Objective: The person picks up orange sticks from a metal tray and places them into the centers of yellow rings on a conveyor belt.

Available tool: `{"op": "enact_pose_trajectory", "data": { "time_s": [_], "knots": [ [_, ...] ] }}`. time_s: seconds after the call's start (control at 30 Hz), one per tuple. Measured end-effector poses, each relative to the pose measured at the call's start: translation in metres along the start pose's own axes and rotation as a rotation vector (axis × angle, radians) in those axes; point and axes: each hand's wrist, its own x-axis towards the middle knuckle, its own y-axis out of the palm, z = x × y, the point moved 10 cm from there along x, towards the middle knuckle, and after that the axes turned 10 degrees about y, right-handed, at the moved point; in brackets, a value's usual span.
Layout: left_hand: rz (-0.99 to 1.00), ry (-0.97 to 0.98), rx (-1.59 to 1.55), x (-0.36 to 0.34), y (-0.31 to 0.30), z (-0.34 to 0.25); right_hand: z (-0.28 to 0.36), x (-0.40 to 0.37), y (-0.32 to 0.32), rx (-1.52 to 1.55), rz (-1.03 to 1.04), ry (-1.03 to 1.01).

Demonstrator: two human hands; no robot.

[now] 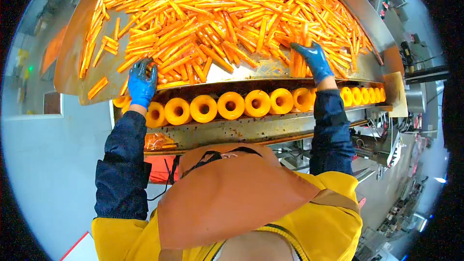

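Note:
A large pile of glossy orange food sticks [212,24] covers a metal tray [251,73]. My left hand [142,83], in a blue glove, is at the near left edge of the pile. Its fingers are bent and somewhat apart, touching the sticks there, and I see nothing clearly held. My right hand [314,62], gloved in darker, wet-looking blue, closes its thumb and fingers around a bundle of sticks [298,57] near the tray's front edge. That bundle points away from me, lined up side by side.
Below the tray's front lip runs a row of yellow ring-shaped cups [231,106] with dark holes. A metal ledge [232,130] lies nearer me, with a clear bag of orange sticks [159,141] at its left. A cardboard piece [395,94] stands at the right.

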Motion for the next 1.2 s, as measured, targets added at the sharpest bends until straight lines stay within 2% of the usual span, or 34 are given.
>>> {"op": "enact_pose_trajectory", "data": {
  "time_s": [0.03, 0.1, 0.17, 0.23, 0.3, 0.37, 0.4, 0.43, 0.5, 0.57, 0.63, 0.67, 0.7, 0.77, 0.83, 0.87, 0.9, 0.97, 1.0, 1.03, 1.1, 1.2],
  "knots": [
    [-0.008, 0.003, 0.006, -0.001, 0.000, 0.001, -0.002, -0.014, 0.013, -0.005, 0.013, 0.002],
    [-0.021, 0.037, 0.023, -0.001, 0.000, -0.001, -0.002, -0.040, 0.051, 0.385, 0.224, -0.003],
    [-0.002, 0.012, 0.023, 0.001, -0.003, -0.004, -0.001, -0.079, 0.107, 0.555, 0.382, -0.021],
    [-0.004, -0.008, 0.028, 0.002, -0.004, -0.004, -0.019, -0.096, 0.172, 0.606, 0.488, 0.060],
    [-0.011, 0.005, 0.002, 0.001, -0.007, -0.007, -0.006, -0.120, 0.215, 0.571, 0.547, 0.041],
    [-0.005, -0.005, 0.007, 0.001, -0.004, -0.002, -0.018, -0.128, 0.254, 0.332, 0.601, 0.061],
    [0.021, -0.052, -0.009, -0.001, -0.001, 0.001, -0.014, -0.130, 0.251, 0.194, 0.535, 0.013],
    [0.046, -0.100, -0.026, -0.002, 0.003, 0.006, -0.019, -0.128, 0.257, 0.195, 0.541, 0.010],
    [0.014, -0.054, -0.004, -0.002, -0.001, 0.002, -0.014, -0.121, 0.244, 0.423, 0.404, -0.065],
    [-0.032, -0.029, 0.002, -0.001, -0.004, 0.000, -0.020, -0.121, 0.249, 0.407, 0.394, -0.020],
    [-0.035, -0.023, 0.027, -0.004, -0.002, 0.004, -0.002, -0.124, 0.257, 0.573, 0.344, -0.129],
    [-0.033, -0.034, 0.022, -0.003, -0.002, 0.004, 0.008, -0.129, 0.259, 0.518, 0.314, -0.229],
    [-0.030, -0.044, 0.018, -0.003, -0.001, 0.005, 0.009, -0.126, 0.267, 0.295, 0.247, -0.355],
    [-0.022, -0.050, 0.055, -0.001, -0.002, 0.006, -0.019, -0.118, 0.281, 0.057, 0.320, -0.223],
    [-0.008, -0.069, -0.017, -0.002, -0.002, 0.005, 0.013, -0.134, 0.250, -0.048, 0.345, -0.156],
    [-0.045, 0.006, 0.023, -0.001, -0.005, 0.000, 0.018, -0.141, 0.244, -0.155, 0.366, -0.086],
    [-0.044, -0.002, 0.022, -0.002, -0.004, 0.002, 0.010, -0.138, 0.252, -0.161, 0.371, -0.085],
    [-0.071, 0.008, 0.002, -0.002, -0.006, 0.000, 0.027, -0.137, 0.237, 0.397, 0.219, -0.381],
    [-0.028, -0.037, -0.021, -0.001, -0.004, 0.002, 0.027, -0.137, 0.247, 0.426, 0.329, -0.365],
    [-0.029, -0.038, -0.018, -0.001, -0.005, 0.002, 0.030, -0.137, 0.253, 0.428, 0.333, -0.367],
    [-0.008, -0.064, -0.029, -0.001, -0.003, 0.005, 0.046, -0.148, 0.283, 0.558, 0.474, -0.374],
    [-0.033, -0.030, -0.005, -0.001, -0.006, 0.001, 0.041, -0.153, 0.316, 0.208, 0.504, -0.284]
  ]
}}
